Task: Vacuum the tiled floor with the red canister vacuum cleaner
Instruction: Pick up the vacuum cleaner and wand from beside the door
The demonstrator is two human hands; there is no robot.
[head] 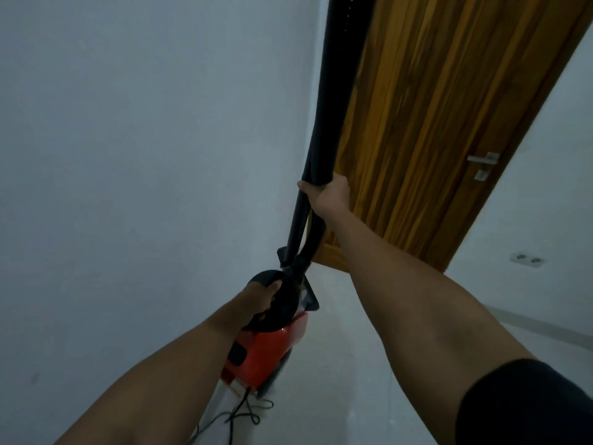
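Observation:
The red canister vacuum cleaner [260, 351] hangs tilted above the pale tiled floor [346, 364], lifted by its black carry handle [276, 300]. My left hand [258, 300] is closed around that handle. My right hand [327, 195] grips the black hose and tube [333, 101], which run up past the top of the view. A black nozzle piece [309, 298] sits where the hose joins the canister. The black power cord [247, 412] dangles from the canister's rear and loops on the floor.
A white wall [144, 155] stands close on the left. A wooden door [433, 123] with a metal lever handle [484, 159] is ahead on the right. A wall socket [526, 260] sits low on the right wall.

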